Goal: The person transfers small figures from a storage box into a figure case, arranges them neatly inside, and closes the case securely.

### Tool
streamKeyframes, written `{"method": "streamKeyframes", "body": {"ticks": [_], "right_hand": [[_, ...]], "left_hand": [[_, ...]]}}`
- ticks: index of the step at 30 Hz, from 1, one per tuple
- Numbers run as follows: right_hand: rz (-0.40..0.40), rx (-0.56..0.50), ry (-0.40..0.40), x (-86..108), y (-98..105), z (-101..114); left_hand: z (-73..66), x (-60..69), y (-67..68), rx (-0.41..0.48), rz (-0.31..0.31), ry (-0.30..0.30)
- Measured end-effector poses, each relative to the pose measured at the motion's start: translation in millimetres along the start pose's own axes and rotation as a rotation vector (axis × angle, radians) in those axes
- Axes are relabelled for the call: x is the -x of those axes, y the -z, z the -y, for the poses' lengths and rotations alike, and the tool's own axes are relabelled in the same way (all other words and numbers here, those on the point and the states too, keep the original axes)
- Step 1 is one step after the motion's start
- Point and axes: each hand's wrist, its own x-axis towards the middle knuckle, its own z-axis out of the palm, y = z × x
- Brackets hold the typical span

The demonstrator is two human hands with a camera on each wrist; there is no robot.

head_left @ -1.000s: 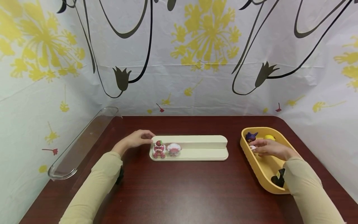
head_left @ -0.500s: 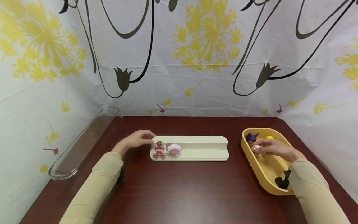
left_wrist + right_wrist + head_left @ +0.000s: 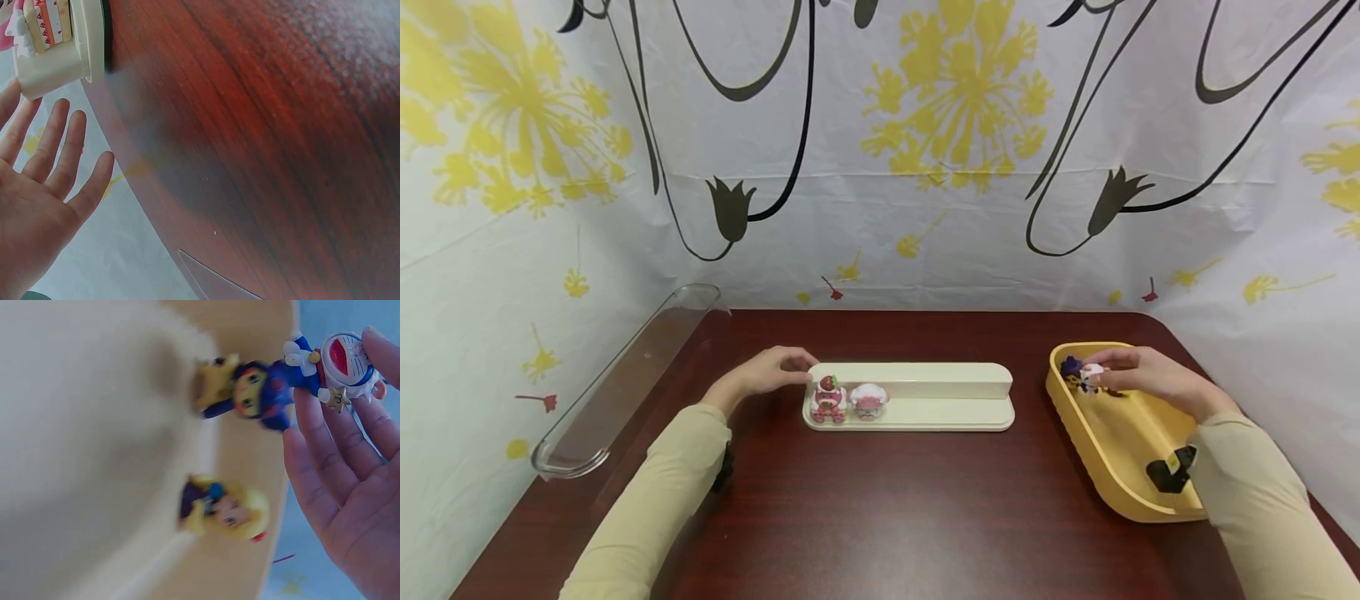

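Observation:
My left hand (image 3: pixel 769 372) rests its thumb and index fingertips on the left end of a cream two-step display stand (image 3: pixel 947 409); the other fingers spread straight. On the lower step stand a pink bear figurine (image 3: pixel 829 400) with a strawberry on top and a white-and-pink figurine (image 3: pixel 869 402). Over the far end of the yellow tray (image 3: pixel 1084 446), my right hand (image 3: pixel 1150 377) pinches a blue-and-white cat figurine (image 3: pixel 347 359) with an open red mouth and a star. Beneath lie a purple-haired figurine (image 3: pixel 259 394) and a yellow-haired figurine (image 3: pixel 234 509), both blurred.
A black figurine (image 3: pixel 1171 469) with a yellow patch lies near the tray's front end, partly beside the right sleeve. At the table's left edge leans a long clear cover (image 3: pixel 625 383). Patterned cloth (image 3: pixel 955 250) hangs behind and at both sides.
My right hand has lifted the cat figurine from inside the tray and moved slightly up and right. The left hand and the stand's figurines stay where they were.

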Motion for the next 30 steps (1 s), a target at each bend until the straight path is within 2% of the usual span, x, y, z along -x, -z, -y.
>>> {"method": "streamKeyframes", "body": {"ticks": [8,22,30], "right_hand": [[-0.066,0.103,0.053,-6.1,2.3,32.4],[-0.053,0.096,0.086,-29.4,-21.3,77.7],[-0.005,-0.003,0.135,-44.7,-41.6,92.8]], "left_hand": [[0.0,0.1,-0.1,-0.010,-0.003,-0.005],[0.4,0.6,-0.5,-0.002,-0.002,0.004],[0.3,0.9,-0.8,0.002,-0.002,-0.010]]}}
